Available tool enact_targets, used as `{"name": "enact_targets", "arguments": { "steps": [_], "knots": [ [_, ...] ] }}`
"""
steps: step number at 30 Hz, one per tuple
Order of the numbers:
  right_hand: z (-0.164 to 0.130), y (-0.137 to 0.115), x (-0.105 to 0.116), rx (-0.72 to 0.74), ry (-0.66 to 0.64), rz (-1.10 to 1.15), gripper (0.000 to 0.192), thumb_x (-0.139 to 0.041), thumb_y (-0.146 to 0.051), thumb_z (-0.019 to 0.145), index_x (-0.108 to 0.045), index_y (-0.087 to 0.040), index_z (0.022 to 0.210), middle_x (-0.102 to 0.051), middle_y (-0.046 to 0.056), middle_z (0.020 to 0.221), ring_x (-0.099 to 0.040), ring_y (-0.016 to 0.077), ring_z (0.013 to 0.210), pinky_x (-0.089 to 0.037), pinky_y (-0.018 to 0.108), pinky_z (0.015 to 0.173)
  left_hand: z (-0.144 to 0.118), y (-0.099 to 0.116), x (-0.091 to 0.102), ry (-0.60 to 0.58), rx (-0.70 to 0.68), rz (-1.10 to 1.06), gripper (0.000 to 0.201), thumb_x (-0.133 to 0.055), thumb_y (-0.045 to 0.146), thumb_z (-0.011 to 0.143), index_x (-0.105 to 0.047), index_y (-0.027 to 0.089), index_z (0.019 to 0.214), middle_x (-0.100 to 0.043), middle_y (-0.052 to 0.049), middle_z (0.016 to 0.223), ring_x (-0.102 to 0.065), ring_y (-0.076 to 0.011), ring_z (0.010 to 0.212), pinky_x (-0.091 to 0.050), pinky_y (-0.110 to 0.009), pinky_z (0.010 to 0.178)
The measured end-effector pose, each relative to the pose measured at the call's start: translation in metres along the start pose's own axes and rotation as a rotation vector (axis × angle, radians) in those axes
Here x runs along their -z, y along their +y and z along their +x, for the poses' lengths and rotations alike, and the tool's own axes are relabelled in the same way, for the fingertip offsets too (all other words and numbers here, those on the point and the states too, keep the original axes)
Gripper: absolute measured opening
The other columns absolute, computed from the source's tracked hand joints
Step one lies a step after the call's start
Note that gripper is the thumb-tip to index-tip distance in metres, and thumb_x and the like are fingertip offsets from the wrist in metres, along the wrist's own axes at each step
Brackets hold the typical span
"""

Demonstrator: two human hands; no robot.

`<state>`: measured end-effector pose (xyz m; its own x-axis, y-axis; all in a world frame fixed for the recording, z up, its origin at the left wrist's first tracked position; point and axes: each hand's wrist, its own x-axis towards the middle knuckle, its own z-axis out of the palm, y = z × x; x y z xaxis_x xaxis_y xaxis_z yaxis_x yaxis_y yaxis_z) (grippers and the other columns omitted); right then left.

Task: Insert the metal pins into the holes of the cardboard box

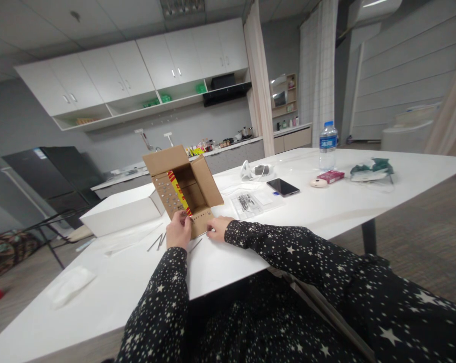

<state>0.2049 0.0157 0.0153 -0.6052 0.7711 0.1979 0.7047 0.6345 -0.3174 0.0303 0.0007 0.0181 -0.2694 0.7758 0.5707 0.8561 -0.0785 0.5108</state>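
Note:
An open cardboard box (203,184) stands on the table with its flaps spread and a red-and-yellow strip along one inner edge. Rows of small grey round spots dot its left flap (166,194), and smaller dark ones mark the front flap (201,222). My left hand (178,232) is closed at the left edge of that front flap, thumb and fingers together on the cardboard. At its lower right corner, my right hand (219,228) has its fingertips pinched; what they hold is too small to make out. Thin metal rods, like long nails (160,241), lie beside my left hand.
A white box (122,209) stands to the left and crumpled white plastic (71,286) lies nearer. Toward the right are a plastic bag of small parts (250,203), a phone (283,187), a pink box (330,176), a water bottle (328,146) and a green-and-white bundle (372,170).

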Motion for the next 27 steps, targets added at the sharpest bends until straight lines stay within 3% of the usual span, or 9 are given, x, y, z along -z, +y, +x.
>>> {"name": "enact_targets", "arguments": {
  "steps": [10, 15, 20, 24, 27],
  "knots": [
    [0.003, 0.002, -0.004, -0.014, 0.009, -0.002, 0.029, -0.046, -0.04, 0.079, -0.066, -0.026, 0.095, -0.068, 0.007, 0.096, -0.063, 0.0244, 0.088, -0.047, 0.033, 0.07, 0.001, -0.005, -0.005, -0.029, -0.071, -0.052, 0.023, -0.05, 0.034, 0.079, -0.059, 0.022, 0.096, -0.071, -0.003, 0.088, -0.066, -0.0172, 0.081, -0.05, -0.029, 0.077],
    [0.003, 0.001, -0.004, -0.034, 0.004, 0.004, 0.029, -0.048, -0.04, 0.079, -0.066, -0.025, 0.095, -0.068, 0.007, 0.098, -0.063, 0.0239, 0.088, -0.047, 0.032, 0.07, 0.006, -0.013, -0.009, -0.062, -0.143, 0.083, 0.023, -0.047, 0.033, 0.081, -0.061, 0.022, 0.096, -0.069, -0.004, 0.086, -0.064, -0.0176, 0.078, -0.049, -0.031, 0.078],
    [0.0, -0.001, 0.001, -0.024, -0.007, 0.007, 0.03, -0.047, -0.04, 0.079, -0.066, -0.025, 0.097, -0.067, 0.007, 0.099, -0.062, 0.0244, 0.09, -0.047, 0.033, 0.072, 0.008, -0.017, -0.012, -0.073, -0.247, 0.226, 0.03, -0.045, 0.027, 0.08, -0.062, 0.021, 0.104, -0.064, -0.007, 0.096, -0.06, -0.0207, 0.09, -0.046, -0.034, 0.085],
    [0.002, 0.0, -0.001, -0.035, 0.0, -0.011, 0.03, -0.047, -0.04, 0.079, -0.067, -0.025, 0.097, -0.068, 0.007, 0.098, -0.063, 0.0242, 0.089, -0.047, 0.033, 0.071, 0.007, -0.015, -0.01, -0.083, -0.239, 0.217, 0.038, -0.049, 0.025, 0.076, -0.058, 0.022, 0.113, -0.061, -0.007, 0.101, -0.059, -0.0213, 0.096, -0.045, -0.033, 0.087],
    [0.003, 0.001, -0.003, -0.025, 0.005, -0.01, 0.029, -0.047, -0.039, 0.079, -0.067, -0.025, 0.097, -0.068, 0.007, 0.098, -0.063, 0.024, 0.09, -0.047, 0.033, 0.072, 0.006, -0.014, -0.009, -0.057, -0.236, 0.196, 0.033, -0.05, 0.026, 0.075, -0.057, 0.022, 0.108, -0.061, -0.005, 0.095, -0.058, -0.0211, 0.093, -0.045, -0.033, 0.085]
  ]
}}
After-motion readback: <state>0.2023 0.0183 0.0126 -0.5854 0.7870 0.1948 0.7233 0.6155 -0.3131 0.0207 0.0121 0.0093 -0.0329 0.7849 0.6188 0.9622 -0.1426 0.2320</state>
